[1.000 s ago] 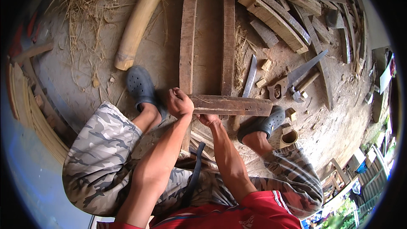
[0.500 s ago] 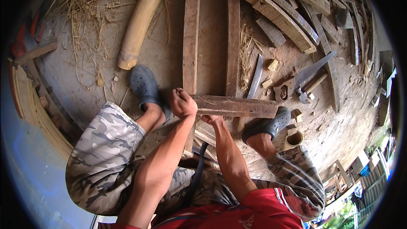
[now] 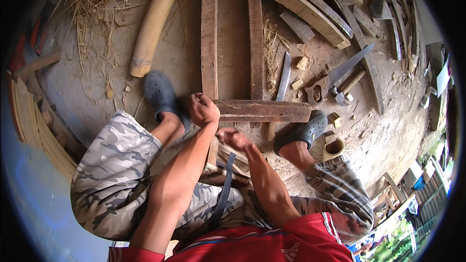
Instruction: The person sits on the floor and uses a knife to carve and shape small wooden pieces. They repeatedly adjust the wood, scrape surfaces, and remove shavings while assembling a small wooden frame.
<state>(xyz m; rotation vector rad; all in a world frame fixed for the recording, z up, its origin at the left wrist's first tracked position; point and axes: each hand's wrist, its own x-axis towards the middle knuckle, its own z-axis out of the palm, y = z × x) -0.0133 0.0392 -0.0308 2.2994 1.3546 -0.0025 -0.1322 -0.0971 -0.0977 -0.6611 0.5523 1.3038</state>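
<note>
A short dark wooden beam (image 3: 264,110) lies crosswise over two long wooden beams, the left one (image 3: 209,34) and the right one (image 3: 255,34). My left hand (image 3: 204,110) is closed at the short beam's left end, where it crosses the left long beam. Just below that end is my right hand (image 3: 234,138), its fingers curled in near the long beam's near end. It stands apart from the short beam, and whatever its fingers may hold is hidden. The short beam's right end lies by my right clog (image 3: 310,128).
Right of the beams lie a long-bladed knife (image 3: 283,77), a handsaw (image 3: 340,75) and a hammer (image 3: 345,92). Cut timber (image 3: 310,12) is piled at the far right. A bamboo pole (image 3: 153,29) lies at the left beside straw (image 3: 104,0). A cut bamboo tube (image 3: 333,148) stands near my right leg.
My right hand has drawn away from the short beam's underside, toward me and to the left. My left hand stays at the beam's end. The whole view has shifted slightly.
</note>
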